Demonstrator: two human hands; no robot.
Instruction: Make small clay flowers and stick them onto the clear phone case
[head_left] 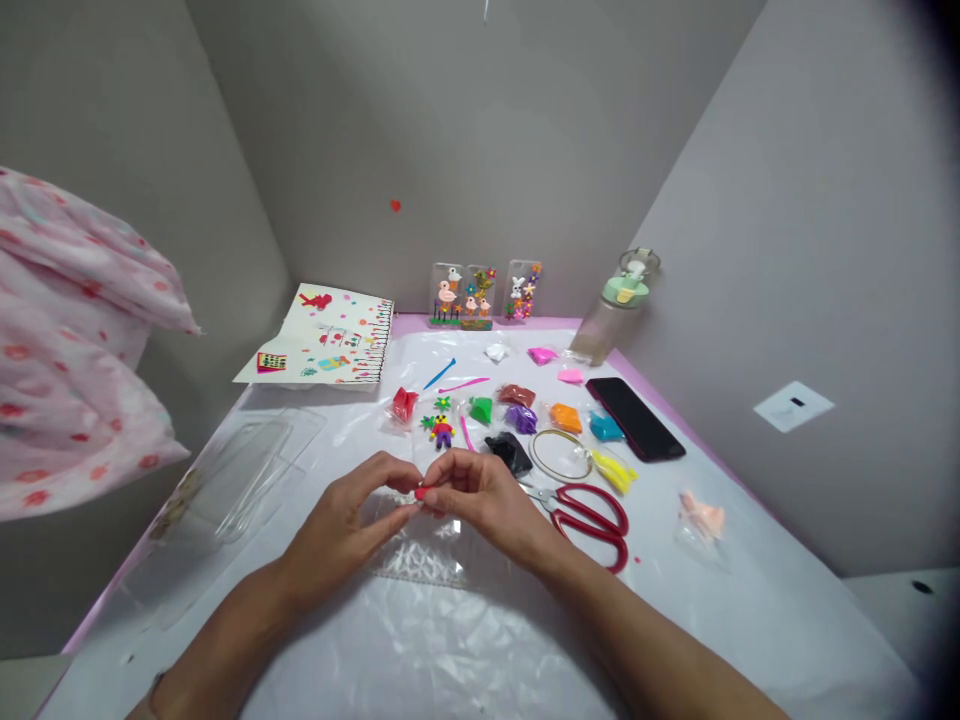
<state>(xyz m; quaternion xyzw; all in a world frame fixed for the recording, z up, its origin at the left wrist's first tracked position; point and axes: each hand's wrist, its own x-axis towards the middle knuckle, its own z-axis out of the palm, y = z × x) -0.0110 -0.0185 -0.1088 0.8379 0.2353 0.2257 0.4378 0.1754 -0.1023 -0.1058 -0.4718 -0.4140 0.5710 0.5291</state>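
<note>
A small red piece of clay is pinched between the fingertips of both hands. My left hand comes from the left, thumb and forefinger closed at the piece. My right hand meets it from the right, its fingers closed on the same piece. Both are over a clear plastic sheet or case. Just beyond the fingers lies a small clay figure with a purple and red body. Next to my right hand are red-handled scissors and a black clay packet.
Colored clay packets, including orange and yellow, lie beyond the hands. A phone and bottle stand right, a notebook back left. Clear cases lie left; decorated cases lean on the wall. Pink cloth hangs left.
</note>
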